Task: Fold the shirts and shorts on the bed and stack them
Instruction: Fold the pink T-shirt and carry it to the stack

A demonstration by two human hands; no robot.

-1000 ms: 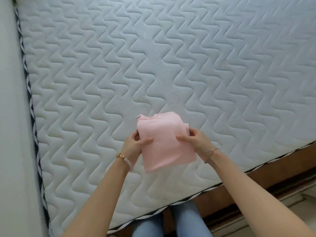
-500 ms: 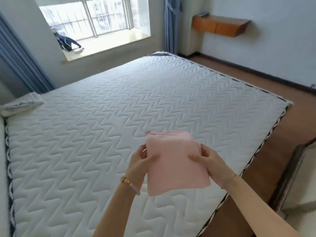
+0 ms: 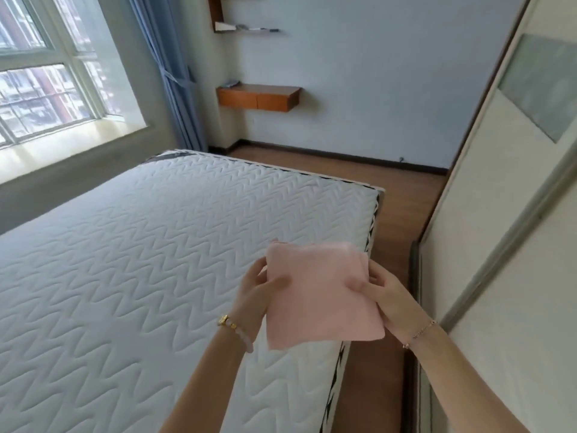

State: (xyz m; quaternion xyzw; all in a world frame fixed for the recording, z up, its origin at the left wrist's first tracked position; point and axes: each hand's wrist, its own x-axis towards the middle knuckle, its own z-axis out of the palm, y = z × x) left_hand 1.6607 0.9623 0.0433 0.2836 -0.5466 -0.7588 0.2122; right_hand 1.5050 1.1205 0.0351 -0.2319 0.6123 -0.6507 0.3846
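So, a folded pink garment (image 3: 321, 292) is held up in the air, roughly a square packet, tilted a bit, with its lower edge hanging free. It's gripped on both sides. The left edge is pinched by the left hand (image 3: 254, 295), thumb laid across the front and the fingers (image 3: 255, 270) tucked behind the cloth. The right edge is pinched the same way by the right hand (image 3: 396, 303), thumb on the front, the rest hidden behind the fabric. Both hands are closed on the garment.

The packet is seen over the right-hand edge of the bed (image 3: 140, 260), partly above the quilted white mattress and partly above the strip of wooden floor (image 3: 402, 195) beside it. No contact with the mattress can be seen.

A beaded bracelet (image 3: 235, 329) is worn on the left wrist and a thin chain (image 3: 421, 332) on the right.

Other stuff in the room: a big window (image 3: 46, 82) is on the left, a blue curtain (image 3: 175, 73) is hung next to it, a wooden wall shelf (image 3: 259, 96) is mounted on the far wall, and a pale wardrobe door (image 3: 505, 245) is on the right.
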